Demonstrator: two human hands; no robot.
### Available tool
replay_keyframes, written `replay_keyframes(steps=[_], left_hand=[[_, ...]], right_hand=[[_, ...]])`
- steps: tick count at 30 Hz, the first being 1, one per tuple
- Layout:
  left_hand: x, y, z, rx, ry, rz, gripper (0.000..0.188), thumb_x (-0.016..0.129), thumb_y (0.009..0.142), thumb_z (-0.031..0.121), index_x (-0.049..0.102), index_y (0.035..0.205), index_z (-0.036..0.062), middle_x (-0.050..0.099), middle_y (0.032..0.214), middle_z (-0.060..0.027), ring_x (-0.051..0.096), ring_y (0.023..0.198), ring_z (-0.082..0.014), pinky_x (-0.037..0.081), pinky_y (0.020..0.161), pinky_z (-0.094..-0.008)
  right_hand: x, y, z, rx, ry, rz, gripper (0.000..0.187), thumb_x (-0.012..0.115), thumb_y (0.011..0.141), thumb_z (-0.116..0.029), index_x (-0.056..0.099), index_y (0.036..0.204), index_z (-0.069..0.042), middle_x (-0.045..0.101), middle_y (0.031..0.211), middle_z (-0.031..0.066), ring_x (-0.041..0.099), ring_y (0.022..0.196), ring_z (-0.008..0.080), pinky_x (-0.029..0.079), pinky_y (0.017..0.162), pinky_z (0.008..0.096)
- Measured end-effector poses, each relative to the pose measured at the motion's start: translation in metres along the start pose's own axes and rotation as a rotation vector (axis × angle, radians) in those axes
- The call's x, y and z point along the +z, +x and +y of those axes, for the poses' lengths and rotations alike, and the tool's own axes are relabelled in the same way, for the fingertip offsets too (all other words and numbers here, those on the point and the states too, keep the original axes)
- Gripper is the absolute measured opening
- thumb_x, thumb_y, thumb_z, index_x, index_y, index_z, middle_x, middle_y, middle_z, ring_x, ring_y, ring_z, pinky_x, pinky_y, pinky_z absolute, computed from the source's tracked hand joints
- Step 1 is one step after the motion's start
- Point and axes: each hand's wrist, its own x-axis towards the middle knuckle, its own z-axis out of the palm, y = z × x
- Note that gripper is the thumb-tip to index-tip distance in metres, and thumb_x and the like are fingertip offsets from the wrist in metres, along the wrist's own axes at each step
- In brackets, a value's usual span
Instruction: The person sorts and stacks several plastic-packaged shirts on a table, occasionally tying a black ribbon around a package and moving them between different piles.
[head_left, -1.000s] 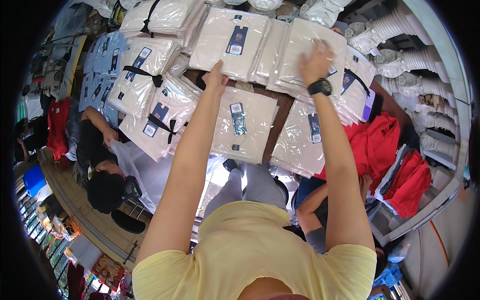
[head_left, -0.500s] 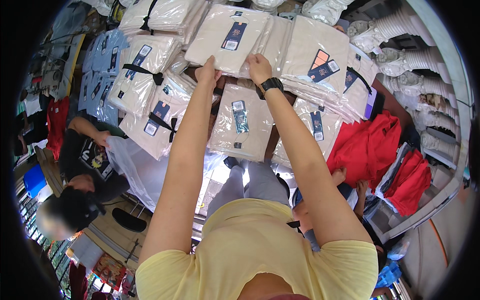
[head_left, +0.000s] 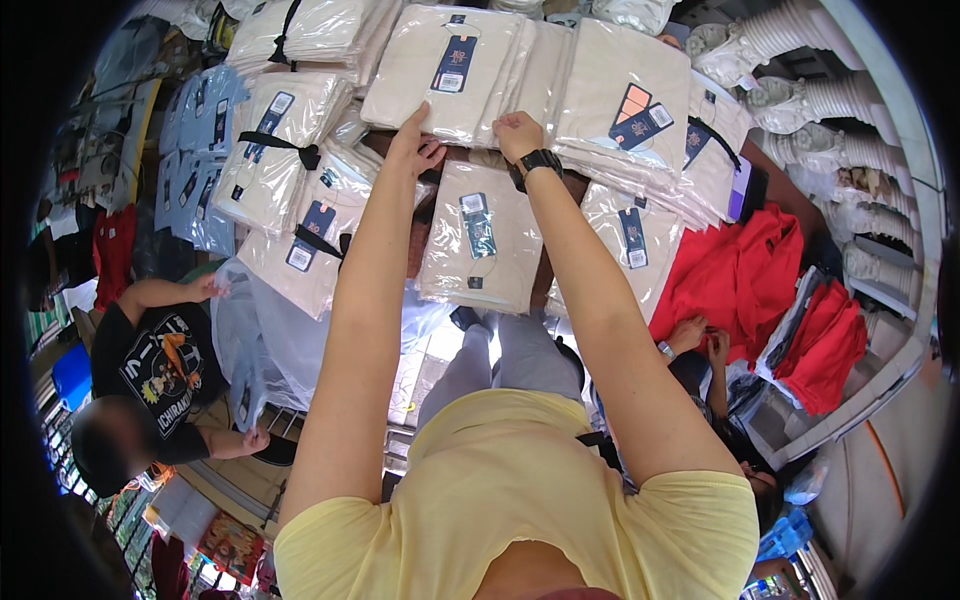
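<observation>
A stack of folded cream garments in clear plastic bags (head_left: 410, 75), with a navy tag on top, lies in front of me at the far side. My left hand (head_left: 408, 148) is closed at its near left edge, thumb on top and the other fingers lower down. At the near right corner, my right hand (head_left: 520, 138), with a dark watch on the wrist, has its curled fingers pinched on the bag edge. Their tips are partly hidden. Below and between my forearms lies another bagged cream garment (head_left: 480, 240).
Bagged stacks tied with black strips (head_left: 275, 150) lie left, another cream stack (head_left: 620, 90) right. Red cloth (head_left: 735, 270) is handled by another person's hands (head_left: 690, 340). At left, a person in a black shirt (head_left: 160, 370) holds a clear plastic bag (head_left: 270, 330). White columns (head_left: 810, 90) line the right.
My hands and the stack have shifted slightly left. The person at left has leaned back and spread the clear bag between both hands. The hands at the red cloth have moved closer together.
</observation>
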Motion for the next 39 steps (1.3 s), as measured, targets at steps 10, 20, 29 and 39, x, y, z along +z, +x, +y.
replay_keyframes(steps=[10,20,29,39], left_hand=[[0.018,-0.010,0.005,-0.168,-0.103,0.004,0.056,0.071,0.081,0.032,0.045,0.123,0.0040,0.047,0.119,-0.0144,0.047,0.110,-0.0284,0.045,0.092,-0.0507],[0.004,0.001,-0.017,0.254,-0.190,-0.367,0.045,0.069,0.081,0.018,0.052,0.116,-0.0048,0.060,0.112,-0.0146,0.061,0.101,-0.0279,0.052,0.088,-0.0398],[-0.049,-0.149,-0.116,0.717,0.282,-0.058,0.063,0.078,0.073,0.008,0.043,0.123,-0.0100,0.056,0.117,-0.0167,0.056,0.104,-0.0230,0.046,0.089,-0.0316],[-0.216,-0.174,-0.155,0.301,0.496,-0.643,0.077,0.051,0.088,0.054,0.031,0.141,0.0024,0.046,0.135,-0.0155,0.046,0.124,-0.0272,0.040,0.101,-0.0397]], right_hand=[[0.008,0.011,-0.017,0.073,0.307,-0.227,0.049,0.074,0.072,-0.022,0.058,0.107,0.009,0.065,0.097,0.0167,0.062,0.082,0.0195,0.048,0.070,0.0308],[0.008,0.019,-0.062,0.024,0.924,-0.250,0.063,0.077,0.077,-0.030,0.049,0.122,0.006,0.057,0.116,0.0175,0.060,0.101,0.0292,0.051,0.083,0.0388],[-0.023,-0.089,-0.014,0.313,1.125,-0.591,0.038,0.069,0.084,-0.017,0.057,0.118,-0.004,0.062,0.111,0.0070,0.060,0.101,0.0209,0.049,0.090,0.0360],[-0.089,-0.198,0.118,0.472,1.291,-0.843,0.045,0.069,0.078,-0.011,0.054,0.118,0.003,0.066,0.103,0.0132,0.066,0.088,0.0229,0.056,0.076,0.0371]])
